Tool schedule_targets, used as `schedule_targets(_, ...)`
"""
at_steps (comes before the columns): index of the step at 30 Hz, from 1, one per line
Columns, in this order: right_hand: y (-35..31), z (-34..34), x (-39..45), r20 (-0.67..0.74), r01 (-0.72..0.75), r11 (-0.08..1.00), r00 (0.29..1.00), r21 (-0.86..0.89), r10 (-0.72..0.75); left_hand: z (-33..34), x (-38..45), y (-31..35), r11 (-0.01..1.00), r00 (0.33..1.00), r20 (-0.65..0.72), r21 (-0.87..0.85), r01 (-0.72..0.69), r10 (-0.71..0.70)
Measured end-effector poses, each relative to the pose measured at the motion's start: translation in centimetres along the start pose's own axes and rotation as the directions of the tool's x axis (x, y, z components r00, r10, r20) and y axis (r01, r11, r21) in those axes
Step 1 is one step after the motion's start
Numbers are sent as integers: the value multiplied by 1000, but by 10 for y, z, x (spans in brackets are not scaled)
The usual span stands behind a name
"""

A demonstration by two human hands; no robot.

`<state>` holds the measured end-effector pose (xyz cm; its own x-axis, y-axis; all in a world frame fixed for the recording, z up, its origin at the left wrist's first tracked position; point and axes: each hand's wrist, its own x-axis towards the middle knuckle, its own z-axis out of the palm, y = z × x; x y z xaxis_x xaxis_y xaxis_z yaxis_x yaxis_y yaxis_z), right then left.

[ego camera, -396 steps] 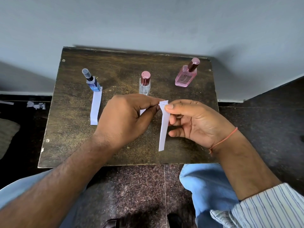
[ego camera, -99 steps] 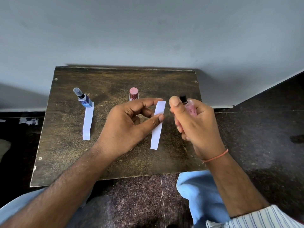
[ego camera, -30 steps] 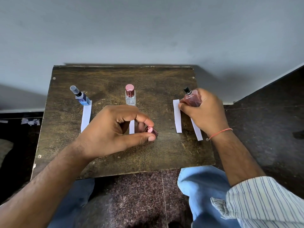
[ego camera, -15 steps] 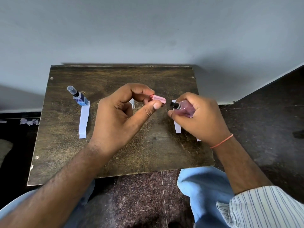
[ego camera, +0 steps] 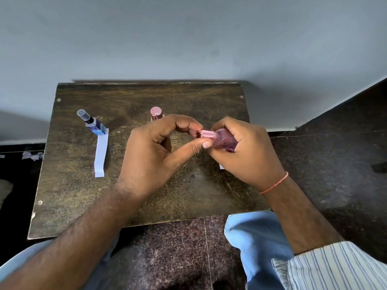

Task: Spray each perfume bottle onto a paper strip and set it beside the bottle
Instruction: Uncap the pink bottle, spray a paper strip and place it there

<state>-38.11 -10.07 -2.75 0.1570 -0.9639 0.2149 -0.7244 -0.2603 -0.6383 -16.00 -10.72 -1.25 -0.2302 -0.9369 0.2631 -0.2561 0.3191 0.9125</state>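
Note:
My right hand (ego camera: 247, 151) grips the pink perfume bottle (ego camera: 225, 141), tilted with its neck pointing left, above the small wooden table (ego camera: 146, 197). My left hand (ego camera: 159, 151) pinches the bottle's pink cap (ego camera: 206, 135) between thumb and forefinger, and the cap sits on the neck. A blue bottle (ego camera: 94, 125) with a clear cap stands at the left with a white paper strip (ego camera: 101, 154) lying in front of it. Behind my left hand only the pink cap of the middle bottle (ego camera: 156, 114) shows. A corner of another strip (ego camera: 221, 166) peeks out under my right hand.
The table stands against a pale wall (ego camera: 188, 38) on a dark speckled floor (ego camera: 324, 164). Paper scraps (ego camera: 31, 155) lie on the floor at the left. My knees in blue trousers (ego camera: 257, 243) are just below the table's front edge.
My left hand picked the pink cap off the table, carried it to the bottle, and now the cap is on the neck. My right hand lifted the bottle and tilted it left.

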Motion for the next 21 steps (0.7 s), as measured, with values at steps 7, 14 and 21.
schedule_targets(7,-4,2,-1,10,23,996,1000,90,-24,3,-2,-6,999,998,45,-35,36,-34)
schedule_targets(14,-8,2,-1,63,-14,969,998,247,-2,5,-4,-7,990,993,53,-93,108,-104)
schedule_targets(21,-10,6,1,183,-129,862,982,491,43,0,-4,-12,996,991,101,-26,88,-85)
